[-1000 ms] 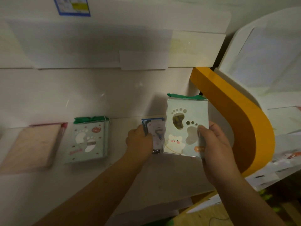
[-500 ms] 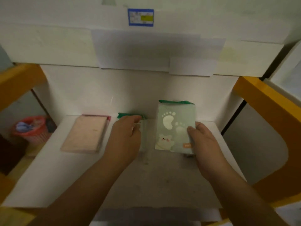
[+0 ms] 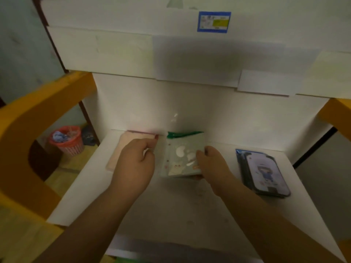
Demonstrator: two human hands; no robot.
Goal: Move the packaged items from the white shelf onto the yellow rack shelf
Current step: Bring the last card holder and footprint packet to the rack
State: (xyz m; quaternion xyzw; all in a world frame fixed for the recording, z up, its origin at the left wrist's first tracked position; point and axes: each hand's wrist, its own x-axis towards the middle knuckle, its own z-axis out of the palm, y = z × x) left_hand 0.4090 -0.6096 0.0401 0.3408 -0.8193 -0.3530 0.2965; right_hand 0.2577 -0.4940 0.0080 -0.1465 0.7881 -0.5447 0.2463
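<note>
- The right hand [image 3: 212, 168] grips the right edge of a pale green footprint packet [image 3: 180, 158], thumb curled over its face, fingers hidden beneath.
- The packet has a green top strip and lies flat or nearly flat on the white shelf [image 3: 171, 202], near the back wall.
- The left hand [image 3: 134, 164] has its fingers curled at the packet's left side, over the edge of a pink packet [image 3: 117, 149]; I cannot tell whether it pinches the clear wrapper there or holds nothing.
- The pink packet lies flat on the shelf, just left of the green one, partly covered by the left hand.
- A blue-edged packet with a cartoon figure [image 3: 264, 173] lies flat on the right part of the same shelf, apart from both hands.
- Yellow rack frames [image 3: 24, 133] stand on either side of the white shelf.
- A red mesh basket [image 3: 66, 139] sits on the floor beyond the left frame.
- A blue-bordered label [image 3: 214, 21] is stuck on the white panel above.
</note>
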